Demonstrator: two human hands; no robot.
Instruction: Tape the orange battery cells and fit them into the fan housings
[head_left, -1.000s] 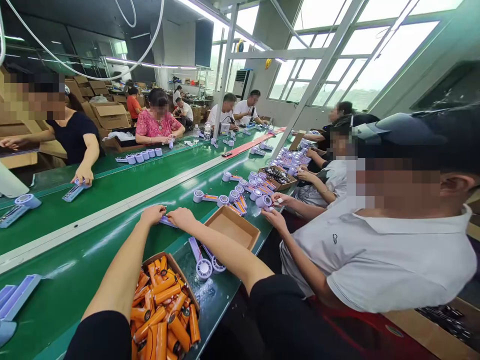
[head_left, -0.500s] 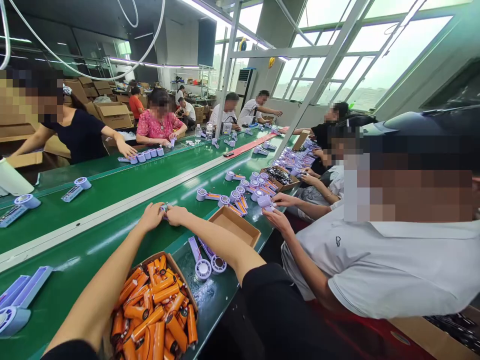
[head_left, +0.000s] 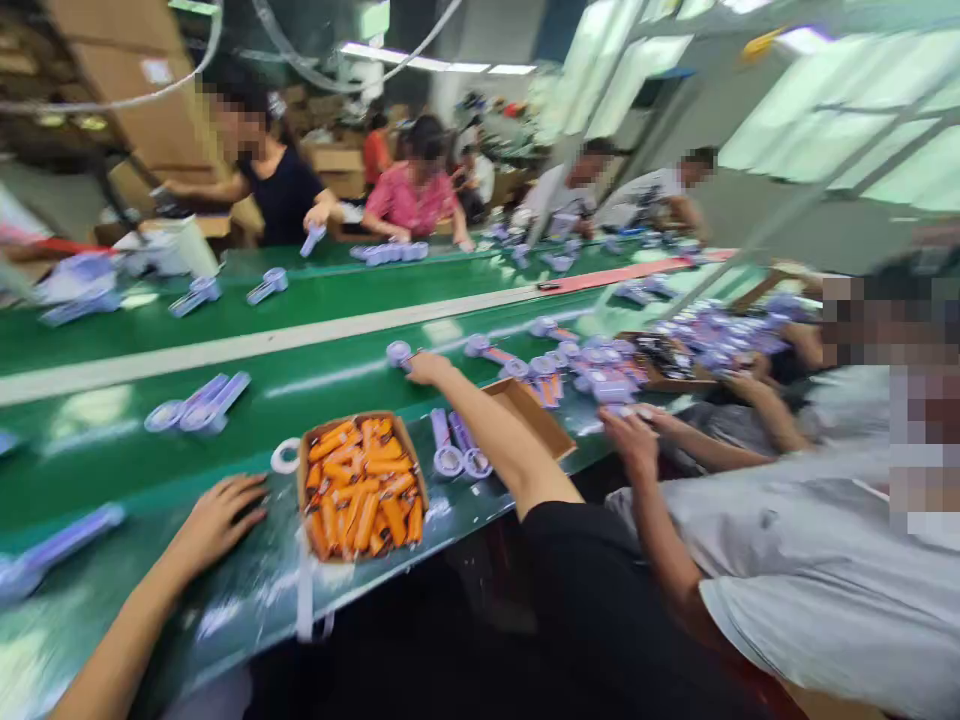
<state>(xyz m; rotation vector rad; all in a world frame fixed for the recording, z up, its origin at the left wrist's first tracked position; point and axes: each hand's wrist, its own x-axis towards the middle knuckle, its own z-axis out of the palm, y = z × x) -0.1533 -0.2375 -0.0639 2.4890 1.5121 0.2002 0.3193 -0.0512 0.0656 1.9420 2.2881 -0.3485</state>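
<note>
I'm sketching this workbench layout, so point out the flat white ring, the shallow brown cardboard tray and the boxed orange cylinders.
Flat white ring (head_left: 276,457): head view, left part of its band.
Shallow brown cardboard tray (head_left: 537,410): head view, bare inner floor.
Orange cylinders (head_left: 365,490): head view, middle of the heap.

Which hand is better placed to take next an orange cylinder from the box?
Probably the left hand: it looks empty near the box, while the right hand is at a purple piece.

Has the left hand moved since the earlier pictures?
Yes: the left hand was beyond the box of orange cylinders, over the green belt; now it rests left of that box.
</note>
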